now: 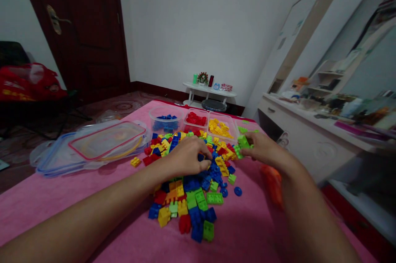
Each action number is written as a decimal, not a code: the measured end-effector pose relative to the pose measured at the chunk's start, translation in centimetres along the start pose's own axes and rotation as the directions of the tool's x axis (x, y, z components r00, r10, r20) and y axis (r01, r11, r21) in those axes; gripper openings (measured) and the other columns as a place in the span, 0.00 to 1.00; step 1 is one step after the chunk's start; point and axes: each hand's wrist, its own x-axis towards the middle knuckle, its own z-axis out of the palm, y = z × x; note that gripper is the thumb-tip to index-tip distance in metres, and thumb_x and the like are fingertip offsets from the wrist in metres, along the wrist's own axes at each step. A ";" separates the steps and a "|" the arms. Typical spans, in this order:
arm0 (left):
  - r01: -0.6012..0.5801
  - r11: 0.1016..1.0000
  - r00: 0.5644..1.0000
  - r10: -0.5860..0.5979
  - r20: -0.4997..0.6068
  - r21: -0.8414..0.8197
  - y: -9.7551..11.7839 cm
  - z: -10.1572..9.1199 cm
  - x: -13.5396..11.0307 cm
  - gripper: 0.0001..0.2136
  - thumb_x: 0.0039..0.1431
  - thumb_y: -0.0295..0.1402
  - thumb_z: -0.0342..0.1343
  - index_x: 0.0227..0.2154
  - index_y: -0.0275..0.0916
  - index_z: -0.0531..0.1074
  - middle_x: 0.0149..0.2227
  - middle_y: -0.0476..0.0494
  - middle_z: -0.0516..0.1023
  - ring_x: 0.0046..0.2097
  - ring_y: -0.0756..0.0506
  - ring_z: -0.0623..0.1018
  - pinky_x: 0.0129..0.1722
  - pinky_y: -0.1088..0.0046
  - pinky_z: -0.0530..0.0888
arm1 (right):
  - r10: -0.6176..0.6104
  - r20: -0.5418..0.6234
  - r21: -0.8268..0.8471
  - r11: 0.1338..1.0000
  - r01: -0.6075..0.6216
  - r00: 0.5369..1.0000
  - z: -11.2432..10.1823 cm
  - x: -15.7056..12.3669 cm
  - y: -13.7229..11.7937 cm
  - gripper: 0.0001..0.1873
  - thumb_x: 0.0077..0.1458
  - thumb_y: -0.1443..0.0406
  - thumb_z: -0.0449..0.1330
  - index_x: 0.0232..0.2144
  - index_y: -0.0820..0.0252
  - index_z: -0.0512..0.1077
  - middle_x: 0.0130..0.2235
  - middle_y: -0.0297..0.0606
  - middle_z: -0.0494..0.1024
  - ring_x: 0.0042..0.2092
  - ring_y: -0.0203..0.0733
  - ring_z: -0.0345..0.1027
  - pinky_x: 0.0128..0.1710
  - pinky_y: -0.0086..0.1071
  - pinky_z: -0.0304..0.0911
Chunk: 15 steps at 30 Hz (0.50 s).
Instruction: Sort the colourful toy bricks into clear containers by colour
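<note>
A heap of red, blue, yellow and green toy bricks (192,197) lies on a pink cloth (93,197). My left hand (188,156) rests on the heap's middle, fingers curled down among the bricks; what it grips is hidden. My right hand (262,149) pinches a green brick (243,142) at the heap's right edge, beside more green bricks. Behind the heap stand clear tubs: one with blue bricks (167,122), one with red bricks (196,119), one with yellow bricks (220,127), and one at the right with a few green bricks (244,129).
Several clear lids with coloured rims (102,143) are stacked at the left of the cloth. A white dresser (309,131) runs along the right. A low white table (210,88) stands by the far wall, a dark door (83,27) at back left.
</note>
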 end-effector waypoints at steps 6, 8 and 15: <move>-0.078 0.990 0.993 0.066 0.100 0.117 0.6 0.8 -0.6 0.14 0.47 0.47 0.59 0.32 0.43 0.79 0.36 0.44 0.76 0.41 0.41 0.72 0.43 0.64 0.66 | -0.094 0.025 0.296 0.952 0.082 0.995 -2.0 -0.9 1.0 0.06 0.43 0.66 0.58 0.27 0.61 0.68 0.23 0.32 0.71 0.23 0.35 0.65 0.21 0.27 0.57; -0.069 0.991 0.991 0.055 0.120 0.112 0.3 1.1 -0.6 0.16 0.48 0.49 0.58 0.33 0.44 0.78 0.37 0.44 0.75 0.41 0.42 0.72 0.42 0.65 0.66 | -0.053 0.045 0.241 0.970 0.041 0.998 -1.7 -0.7 1.9 0.04 0.41 0.67 0.58 0.25 0.61 0.67 0.22 0.31 0.70 0.22 0.35 0.65 0.21 0.26 0.57; -0.038 0.987 0.994 0.022 0.105 0.154 0.0 2.3 -0.8 0.14 0.45 0.47 0.60 0.32 0.44 0.77 0.37 0.45 0.74 0.41 0.41 0.71 0.39 0.65 0.65 | 0.114 0.010 -0.022 0.993 -0.114 0.993 -0.4 0.3 4.6 0.05 0.38 0.69 0.61 0.23 0.59 0.69 0.21 0.33 0.73 0.23 0.37 0.67 0.22 0.27 0.55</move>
